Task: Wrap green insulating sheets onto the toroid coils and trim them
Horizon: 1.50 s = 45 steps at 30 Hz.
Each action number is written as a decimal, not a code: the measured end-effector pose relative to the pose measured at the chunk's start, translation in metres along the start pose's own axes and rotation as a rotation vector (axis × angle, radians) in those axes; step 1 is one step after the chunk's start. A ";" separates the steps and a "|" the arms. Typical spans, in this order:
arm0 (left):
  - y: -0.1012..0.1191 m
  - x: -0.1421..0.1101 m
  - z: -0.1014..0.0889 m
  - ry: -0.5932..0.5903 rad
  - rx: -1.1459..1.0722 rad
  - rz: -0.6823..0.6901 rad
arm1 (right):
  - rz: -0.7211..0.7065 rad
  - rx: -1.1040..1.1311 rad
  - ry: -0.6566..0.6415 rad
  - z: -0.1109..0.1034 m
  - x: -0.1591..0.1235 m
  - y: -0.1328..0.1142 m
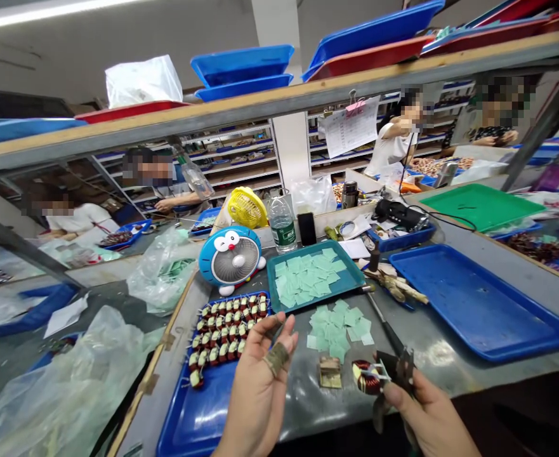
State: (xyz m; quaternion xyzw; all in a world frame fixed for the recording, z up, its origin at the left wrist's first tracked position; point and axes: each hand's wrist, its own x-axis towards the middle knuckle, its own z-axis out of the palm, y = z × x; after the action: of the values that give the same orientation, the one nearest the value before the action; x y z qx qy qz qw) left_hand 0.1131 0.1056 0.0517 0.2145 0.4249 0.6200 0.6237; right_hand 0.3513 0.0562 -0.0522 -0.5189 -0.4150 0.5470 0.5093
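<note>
My left hand (264, 381) is raised palm up at the middle, tape around its thumb, fingers loosely bent and apart with nothing visible in them. My right hand (426, 406) is closed around dark-handled pliers (405, 368), partly hidden by the fingers. Right at its thumb is a copper-wound coil (367, 377) with a pale frame; I cannot tell whether the hand or the pliers hold it. A small worn metal block (330, 372) sits between the hands. Beyond it lie loose pale green paper squares (339, 330). Rows of similar coils (226, 330) fill the back of a blue tray (188, 412) at left.
A teal tray (355, 273) holds more green squares. Behind are a blue cartoon fan (234, 257), a water bottle (283, 228) and a phone (306, 228). A blue tray (488, 304) lies at right. Overhead runs a shelf (241, 105) with trays. Several people sit beyond.
</note>
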 end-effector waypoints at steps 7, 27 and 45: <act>-0.007 0.005 -0.012 -0.017 0.011 0.037 | 0.001 -0.022 0.035 0.001 0.001 0.007; -0.001 -0.004 -0.025 -0.062 0.063 0.086 | -0.001 -0.091 0.114 0.022 0.001 -0.026; -0.002 0.000 -0.041 0.038 -0.001 0.079 | 0.017 -0.115 0.093 0.023 0.004 -0.015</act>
State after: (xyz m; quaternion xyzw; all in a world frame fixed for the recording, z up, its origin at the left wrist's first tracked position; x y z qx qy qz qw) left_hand 0.0819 0.0946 0.0283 0.2190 0.4276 0.6485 0.5904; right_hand 0.3306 0.0637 -0.0350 -0.5757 -0.4171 0.5018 0.4927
